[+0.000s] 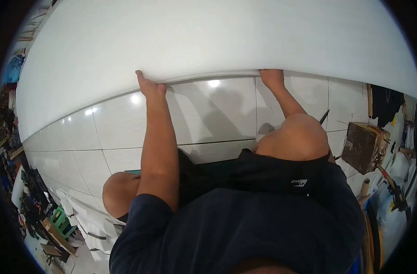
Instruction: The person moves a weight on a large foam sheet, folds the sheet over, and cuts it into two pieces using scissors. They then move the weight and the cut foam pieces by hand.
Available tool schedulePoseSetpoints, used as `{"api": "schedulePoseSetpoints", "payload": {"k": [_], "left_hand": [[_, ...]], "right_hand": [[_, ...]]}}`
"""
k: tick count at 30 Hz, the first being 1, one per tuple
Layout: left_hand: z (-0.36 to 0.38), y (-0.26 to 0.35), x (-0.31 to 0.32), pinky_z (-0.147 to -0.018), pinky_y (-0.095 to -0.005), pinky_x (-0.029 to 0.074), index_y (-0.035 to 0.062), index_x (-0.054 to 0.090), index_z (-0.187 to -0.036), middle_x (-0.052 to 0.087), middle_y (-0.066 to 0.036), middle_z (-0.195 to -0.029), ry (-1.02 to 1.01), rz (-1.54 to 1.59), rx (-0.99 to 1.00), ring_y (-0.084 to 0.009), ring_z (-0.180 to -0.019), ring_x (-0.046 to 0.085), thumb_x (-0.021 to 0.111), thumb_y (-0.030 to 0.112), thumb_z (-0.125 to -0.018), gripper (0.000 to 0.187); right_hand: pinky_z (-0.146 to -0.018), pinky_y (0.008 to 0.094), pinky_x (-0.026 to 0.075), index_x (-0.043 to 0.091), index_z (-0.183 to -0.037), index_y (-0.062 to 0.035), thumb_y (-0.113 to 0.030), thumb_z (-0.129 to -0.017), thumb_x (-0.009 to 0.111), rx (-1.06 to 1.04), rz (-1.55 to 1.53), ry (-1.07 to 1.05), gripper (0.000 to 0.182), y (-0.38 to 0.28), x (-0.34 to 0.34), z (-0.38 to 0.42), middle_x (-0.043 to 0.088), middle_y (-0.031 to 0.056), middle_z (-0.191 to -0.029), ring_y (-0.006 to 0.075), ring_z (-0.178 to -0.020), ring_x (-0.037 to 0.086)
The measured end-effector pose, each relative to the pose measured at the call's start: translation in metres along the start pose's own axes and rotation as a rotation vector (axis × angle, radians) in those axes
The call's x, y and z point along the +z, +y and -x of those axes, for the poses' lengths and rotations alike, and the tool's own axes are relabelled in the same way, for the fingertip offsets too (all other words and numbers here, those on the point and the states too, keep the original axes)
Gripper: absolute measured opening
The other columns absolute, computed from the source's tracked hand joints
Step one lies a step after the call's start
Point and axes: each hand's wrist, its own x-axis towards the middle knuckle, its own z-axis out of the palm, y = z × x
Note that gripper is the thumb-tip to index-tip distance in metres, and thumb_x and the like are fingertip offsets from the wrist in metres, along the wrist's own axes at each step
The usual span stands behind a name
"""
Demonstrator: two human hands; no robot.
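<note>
Both arms reach straight out, away from the body. The left hand (pixel 150 86) lies far out, fingers curled over an edge, forearm bare and stretched long. The right hand (pixel 271 77) grips the same way further right, its arm partly hidden behind the raised right knee

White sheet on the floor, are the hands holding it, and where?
Yes. Both the left hand and the right hand grip the big white sheet along its near edge.
</note>
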Motion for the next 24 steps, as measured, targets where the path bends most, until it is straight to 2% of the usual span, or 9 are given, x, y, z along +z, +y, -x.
{"api": "schedulePoseSetpoints", "payload": {"k": [2,4,8,10,11,14,16,20,24], "left_hand": [[0.004,0.000,0.002,-0.114,-0.0476,0.030,0.0020,0.029,-0.148,0.032,-0.014,-0.153,0.052,-0.032,0.019,-0.0317,-0.138,0.036,0.042,0.049,-0.099,0.069],[0.002,-0.002,0.000,-0.114,-0.0481,0.030,0.0018,0.028,-0.148,0.032,-0.014,-0.153,0.063,-0.055,0.012,-0.0320,-0.138,0.036,0.041,0.048,-0.099,0.068],[0.001,-0.002,0.001,-0.114,-0.0498,0.030,0.0013,0.027,-0.148,0.032,-0.015,-0.153,0.052,-0.022,-0.008,-0.0331,-0.139,0.034,0.041,0.045,-0.099,0.067],[0.002,-0.001,0.000,-0.114,-0.0511,0.030,0.0015,0.027,-0.148,0.032,-0.016,-0.152,0.064,-0.019,-0.017,-0.0336,-0.138,0.035,0.041,0.044,-0.099,0.066],[0.002,0.000,-0.001,-0.114,-0.0524,0.030,0.0016,0.027,-0.148,0.032,-0.016,-0.152,0.074,-0.023,-0.030,-0.0340,-0.138,0.035,0.042,0.043,-0.099,0.066],[0.005,0.001,0.003,-0.113,-0.0540,0.030,0.0025,0.027,-0.148,0.032,-0.016,-0.152,0.134,-0.073,-0.018,-0.0348,-0.137,0.035,0.041,0.042,-0.099,0.064],[0.007,0.000,0.008,-0.113,-0.0548,0.030,0.0029,0.027,-0.148,0.032,-0.016,-0.152,0.137,-0.049,-0.019,-0.0352,-0.137,0.036,0.041,0.041,-0.099,0.063],[0.010,0.001,0.006,-0.113,-0.0559,0.030,0.0035,0.029,-0.147,0.032,-0.015,-0.152,0.124,0.000,-0.041,-0.0358,-0.137,0.035,0.038,0.039,-0.100,0.060],[-0.009,-0.006,-0.019,-0.115,-0.0505,0.030,0.0016,0.031,-0.146,0.033,-0.015,-0.152,-0.029,0.071,-0.026,-0.0331,-0.138,0.035,0.034,0.039,-0.101,0.059]], "right_hand": [[-0.103,0.0458,0.040,0.062,-0.121,-0.0061,-0.028,-0.088,0.060,-0.032,0.034,-0.010,0.040,0.011,0.007,-0.007,0.060,0.0202,-0.125,0.0403,-0.118,0.053],[-0.104,0.0472,0.039,0.061,-0.122,-0.0041,-0.027,-0.088,0.059,-0.057,0.061,-0.295,0.041,0.025,0.009,-0.013,0.058,0.0213,-0.127,0.0409,-0.118,0.052],[-0.102,0.0461,0.041,0.059,-0.122,-0.0013,-0.021,-0.090,0.056,-0.201,0.204,-0.303,0.038,0.039,0.016,-0.010,0.059,0.0199,-0.125,0.0382,-0.115,0.054],[-0.096,0.0426,0.044,0.061,-0.117,-0.0006,-0.016,-0.091,0.056,0.278,-0.615,-0.116,0.031,0.038,0.022,0.001,0.063,0.0139,-0.116,0.0334,-0.108,0.057],[-0.096,0.0426,0.044,0.061,-0.117,-0.0006,-0.016,-0.091,0.056,0.274,-0.615,-0.117,0.031,0.034,0.009,0.007,0.063,0.0139,-0.116,0.0334,-0.108,0.057],[-0.070,0.0307,0.047,0.062,-0.101,-0.0058,-0.021,-0.091,0.064,0.185,-0.800,-0.336,0.019,0.030,-0.035,0.018,0.061,0.0045,-0.096,0.0193,-0.082,0.057],[-0.072,0.0343,0.047,0.062,-0.101,-0.0062,-0.019,-0.087,0.070,0.759,-1.637,-0.157,0.021,0.055,-0.051,0.022,0.058,0.0044,-0.092,0.0212,-0.091,0.058],[-0.049,0.0247,0.040,0.060,-0.101,-0.0022,-0.027,-0.089,0.071,0.638,-1.329,0.069,0.030,0.077,-0.060,0.021,0.058,0.0040,-0.087,0.0142,-0.071,0.059],[-0.049,0.0277,0.046,0.063,-0.094,-0.0004,-0.033,-0.087,0.073,0.763,-1.134,0.112,0.034,0.073,-0.024,0.026,0.064,0.0071,-0.084,0.0167,-0.065,0.061]]}}
